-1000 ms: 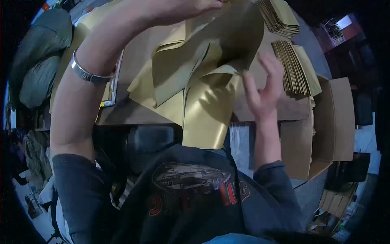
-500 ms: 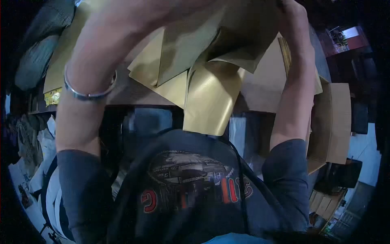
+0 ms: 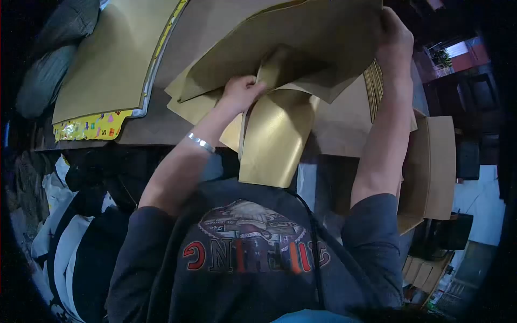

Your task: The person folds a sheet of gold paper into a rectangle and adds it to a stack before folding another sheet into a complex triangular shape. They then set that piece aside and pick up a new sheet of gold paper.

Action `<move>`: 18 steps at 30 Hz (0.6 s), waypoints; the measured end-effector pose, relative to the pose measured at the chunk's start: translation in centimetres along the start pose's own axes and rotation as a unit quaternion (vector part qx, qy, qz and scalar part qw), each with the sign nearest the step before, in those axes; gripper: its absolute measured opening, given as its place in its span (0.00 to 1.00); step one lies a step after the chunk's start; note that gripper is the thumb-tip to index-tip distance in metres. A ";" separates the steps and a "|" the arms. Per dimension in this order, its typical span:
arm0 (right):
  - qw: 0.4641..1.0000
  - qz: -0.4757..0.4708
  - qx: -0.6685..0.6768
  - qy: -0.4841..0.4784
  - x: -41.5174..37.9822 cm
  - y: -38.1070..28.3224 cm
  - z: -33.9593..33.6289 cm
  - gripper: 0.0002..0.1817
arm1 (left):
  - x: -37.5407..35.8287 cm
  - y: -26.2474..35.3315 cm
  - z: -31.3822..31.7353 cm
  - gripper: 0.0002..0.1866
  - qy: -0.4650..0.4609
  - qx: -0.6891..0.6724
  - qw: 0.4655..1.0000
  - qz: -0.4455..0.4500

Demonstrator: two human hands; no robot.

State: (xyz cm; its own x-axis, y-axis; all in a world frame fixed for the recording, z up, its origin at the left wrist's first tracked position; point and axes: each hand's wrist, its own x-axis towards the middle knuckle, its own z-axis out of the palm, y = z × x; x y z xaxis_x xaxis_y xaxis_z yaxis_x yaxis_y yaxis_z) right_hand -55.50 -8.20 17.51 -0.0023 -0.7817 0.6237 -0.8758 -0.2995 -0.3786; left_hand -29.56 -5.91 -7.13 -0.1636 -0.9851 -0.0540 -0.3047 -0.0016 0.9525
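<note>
My left hand [image 3: 241, 94], with a silver bracelet on its wrist, is closed with thumb and fingers at the edge of a folded part near the middle of a large brown card sheet [image 3: 226, 64]. My right hand [image 3: 396, 39] grips the same sheet at its upper right edge; its fingertips are partly hidden behind it. The sheet is lifted and bent over the table. Below it, a shiny gold piece [image 3: 277, 140] curves down past the table edge toward my chest. Other gold-brown sheets [image 3: 196, 113] lie underneath, partly covered.
On the left of the brown table [image 3: 156, 126] lies a flat brown sheet [image 3: 116, 59] over yellow patterned packaging [image 3: 91, 126]. A stack of card edges [image 3: 373, 89] is beside my right forearm. An open cardboard box [image 3: 439, 167] stands at the right, below table level.
My left hand has come down and inward from above the view to the sheet's middle. The large sheet has swung and spread leftward. The left sheet and packaging now show more fully.
</note>
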 end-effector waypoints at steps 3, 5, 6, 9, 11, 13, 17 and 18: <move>0.992 -0.099 -0.047 0.057 0.7 1.3 0.1 0.15 | -1.5 3.0 -0.7 0.15 0.002 -0.010 1.000 0.020; 0.965 -0.072 -0.245 0.063 1.1 1.0 -0.7 0.15 | -2.2 3.3 -1.2 0.14 0.033 -0.015 0.997 0.068; 0.965 -0.077 -0.242 0.065 1.6 2.9 -0.8 0.15 | -3.0 4.5 -2.0 0.15 0.046 -0.019 0.996 0.075; 0.988 -0.063 -0.069 0.126 3.3 7.7 -1.9 0.16 | -4.3 5.8 -4.4 0.13 0.053 -0.018 0.998 0.023; 0.997 0.024 -0.007 0.067 4.2 9.9 -4.4 0.16 | -6.0 7.1 -5.9 0.12 0.138 -0.022 0.987 0.076; 0.931 -0.162 -0.325 0.026 5.9 15.2 -7.3 0.17 | -6.4 6.6 -8.4 0.11 0.167 -0.047 0.973 0.152; 0.956 -0.131 -0.262 0.034 9.4 29.6 -11.1 0.24 | -8.8 8.4 -11.7 0.08 0.172 -0.116 0.947 0.245; 0.957 -0.142 -0.251 0.036 8.9 30.2 -11.3 0.24 | -10.1 9.9 -13.5 0.06 0.166 -0.031 0.947 0.272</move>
State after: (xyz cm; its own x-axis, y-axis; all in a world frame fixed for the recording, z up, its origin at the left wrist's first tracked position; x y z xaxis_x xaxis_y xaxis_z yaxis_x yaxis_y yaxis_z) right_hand -87.44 -18.05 19.36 0.2529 -0.6631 0.7046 -0.9675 -0.1800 0.1778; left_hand -18.28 1.67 6.92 0.0262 -0.8425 0.5381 -0.2022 0.5227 0.8282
